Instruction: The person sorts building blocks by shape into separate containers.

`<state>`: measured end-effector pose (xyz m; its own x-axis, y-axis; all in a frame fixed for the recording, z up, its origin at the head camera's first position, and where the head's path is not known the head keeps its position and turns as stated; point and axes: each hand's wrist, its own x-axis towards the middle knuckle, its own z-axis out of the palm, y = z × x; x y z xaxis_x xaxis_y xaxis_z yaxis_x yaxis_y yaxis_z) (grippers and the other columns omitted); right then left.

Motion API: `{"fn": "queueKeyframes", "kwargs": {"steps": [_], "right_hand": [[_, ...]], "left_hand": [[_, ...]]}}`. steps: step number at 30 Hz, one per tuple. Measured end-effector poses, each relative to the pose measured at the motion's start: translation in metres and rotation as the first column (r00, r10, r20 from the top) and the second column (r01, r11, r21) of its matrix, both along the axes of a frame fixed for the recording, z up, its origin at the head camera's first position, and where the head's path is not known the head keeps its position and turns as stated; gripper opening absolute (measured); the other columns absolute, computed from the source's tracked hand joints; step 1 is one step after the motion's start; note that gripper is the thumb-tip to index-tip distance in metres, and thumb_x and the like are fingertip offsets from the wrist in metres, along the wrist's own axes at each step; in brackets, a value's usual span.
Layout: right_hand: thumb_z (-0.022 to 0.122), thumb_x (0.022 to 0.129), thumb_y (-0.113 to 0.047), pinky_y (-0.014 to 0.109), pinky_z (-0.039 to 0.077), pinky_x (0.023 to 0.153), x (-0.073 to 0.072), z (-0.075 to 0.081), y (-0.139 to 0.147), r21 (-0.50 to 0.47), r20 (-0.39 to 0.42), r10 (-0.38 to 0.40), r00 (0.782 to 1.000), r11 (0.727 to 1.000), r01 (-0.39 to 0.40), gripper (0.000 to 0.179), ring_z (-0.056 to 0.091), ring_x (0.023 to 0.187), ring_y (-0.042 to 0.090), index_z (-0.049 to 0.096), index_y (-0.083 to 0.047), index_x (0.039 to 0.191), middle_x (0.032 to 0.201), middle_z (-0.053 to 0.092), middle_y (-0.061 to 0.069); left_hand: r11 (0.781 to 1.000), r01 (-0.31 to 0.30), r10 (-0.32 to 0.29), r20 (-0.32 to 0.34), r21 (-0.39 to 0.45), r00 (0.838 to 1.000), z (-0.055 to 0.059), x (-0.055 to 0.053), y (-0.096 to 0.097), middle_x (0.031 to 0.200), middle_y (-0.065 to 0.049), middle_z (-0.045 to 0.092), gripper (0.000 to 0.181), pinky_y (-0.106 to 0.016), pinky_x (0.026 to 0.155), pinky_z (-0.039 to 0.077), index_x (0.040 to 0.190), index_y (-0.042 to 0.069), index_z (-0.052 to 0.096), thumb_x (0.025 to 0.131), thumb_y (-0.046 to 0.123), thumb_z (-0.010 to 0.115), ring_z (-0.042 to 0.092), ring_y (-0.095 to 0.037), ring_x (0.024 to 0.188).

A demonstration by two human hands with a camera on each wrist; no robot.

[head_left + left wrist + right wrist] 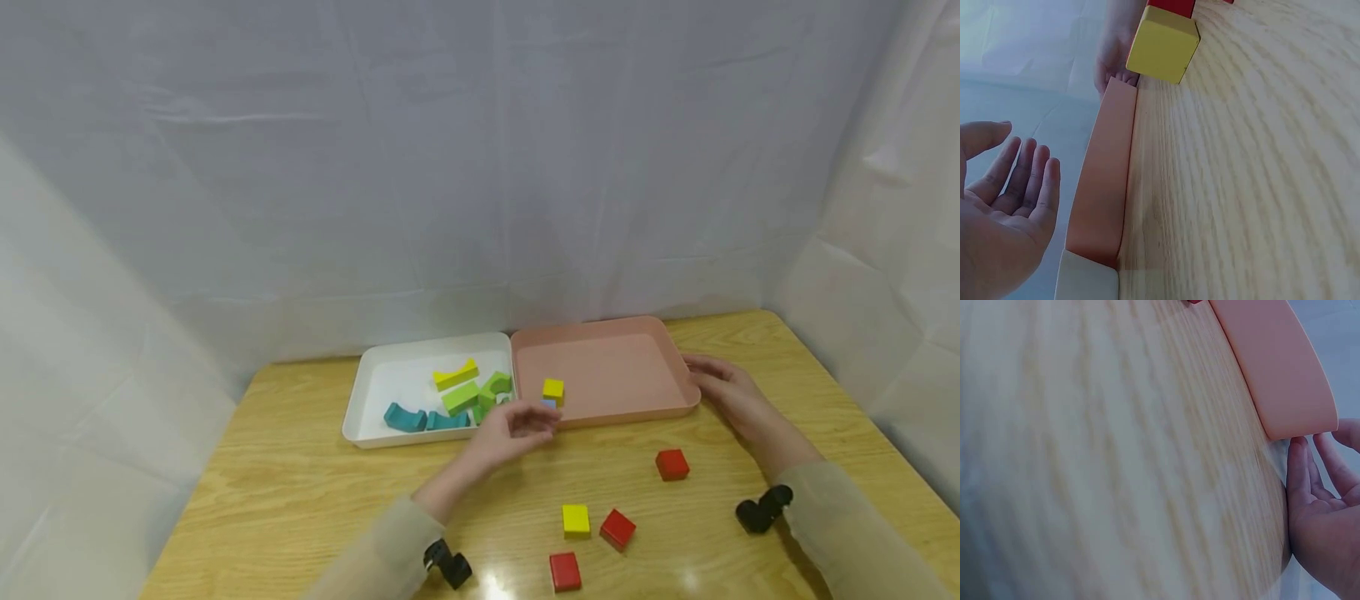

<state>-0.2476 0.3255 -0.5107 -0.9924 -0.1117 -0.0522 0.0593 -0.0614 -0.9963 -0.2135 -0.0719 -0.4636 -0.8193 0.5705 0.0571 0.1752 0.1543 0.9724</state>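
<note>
My left hand (517, 429) hovers over the near edge where the two trays meet, fingers loosely bent, nothing between them. In the left wrist view its palm and spread fingers show bare. My right hand (731, 396) is at the right end of the pink tray (615, 367); in the right wrist view its fairly straight fingertips touch the tray's end wall, the thumb near the rim. Inside the pink tray, close to my left fingertips, are a yellow block (553, 390) and a blue block (549, 403), partly hidden by that hand.
Left of the pink tray stands a white tray (390, 362) holding a yellow arched block (455, 375), several green blocks (461, 398) and two teal curved blocks (405, 417). Nearer on the table lie a yellow block (576, 521) and three red blocks (672, 464). White cloth hangs behind.
</note>
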Motion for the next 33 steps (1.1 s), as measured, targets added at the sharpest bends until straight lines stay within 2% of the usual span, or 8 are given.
{"fn": "queueKeyframes", "kwargs": {"steps": [7, 14, 20, 25, 33], "right_hand": [[0.058, 0.109, -0.006, 0.007, 0.053, 0.089, 0.001, 0.000, 0.000, -0.004, -0.016, 0.003, 1.000, 1.000, -0.003, 0.033, 0.068, 0.104, -0.009, 0.072, -0.028, 0.127, 0.115, 0.073, -0.026], [0.057, 0.109, -0.006, 0.007, 0.053, 0.089, 0.001, 0.001, -0.001, -0.003, -0.017, 0.006, 1.000, 1.000, -0.006, 0.032, 0.068, 0.105, -0.009, 0.071, -0.026, 0.130, 0.115, 0.073, -0.026], [0.057, 0.109, -0.006, 0.007, 0.054, 0.089, 0.001, 0.001, -0.001, -0.010, -0.009, 0.007, 1.000, 1.000, -0.007, 0.033, 0.068, 0.105, -0.009, 0.071, -0.027, 0.130, 0.115, 0.074, -0.025], [0.056, 0.109, -0.004, 0.008, 0.054, 0.090, 0.002, 0.000, 0.000, -0.019, -0.025, 0.019, 1.000, 1.000, -0.019, 0.034, 0.068, 0.106, -0.008, 0.071, -0.026, 0.131, 0.116, 0.074, -0.024], [0.056, 0.109, -0.006, 0.008, 0.054, 0.090, 0.002, 0.001, -0.001, -0.011, -0.021, 0.019, 1.000, 1.000, -0.019, 0.033, 0.068, 0.107, -0.009, 0.070, -0.025, 0.132, 0.117, 0.074, -0.024]], "left_hand": [[1.000, 0.020, -0.020, 0.004, -0.018, 1.000, -0.003, 0.006, -0.001, 0.133, -0.028, 0.070, 0.031, -0.016, 0.094, 0.058, 0.131, -0.007, 0.066, 0.101, -0.001, 0.067, 0.070, -0.036, 0.117], [0.998, 0.030, -0.029, 0.020, -0.052, 0.999, -0.010, 0.012, -0.001, 0.130, -0.026, 0.071, 0.030, -0.015, 0.094, 0.057, 0.130, -0.005, 0.068, 0.101, 0.004, 0.068, 0.070, -0.018, 0.110], [0.996, 0.055, -0.054, 0.016, -0.071, 0.998, -0.015, 0.018, 0.000, 0.130, -0.027, 0.071, 0.031, -0.014, 0.092, 0.057, 0.129, -0.007, 0.068, 0.099, 0.001, 0.069, 0.072, -0.023, 0.110], [0.994, 0.091, -0.088, 0.057, -0.059, 0.995, -0.020, 0.022, 0.000, 0.131, -0.028, 0.071, 0.032, -0.015, 0.092, 0.058, 0.131, -0.008, 0.067, 0.099, 0.001, 0.068, 0.071, -0.015, 0.108], [0.989, 0.122, -0.113, 0.110, -0.078, 0.987, -0.028, 0.024, 0.001, 0.130, -0.023, 0.073, 0.032, -0.016, 0.092, 0.058, 0.130, -0.003, 0.069, 0.098, 0.001, 0.071, 0.070, -0.004, 0.104]]}}
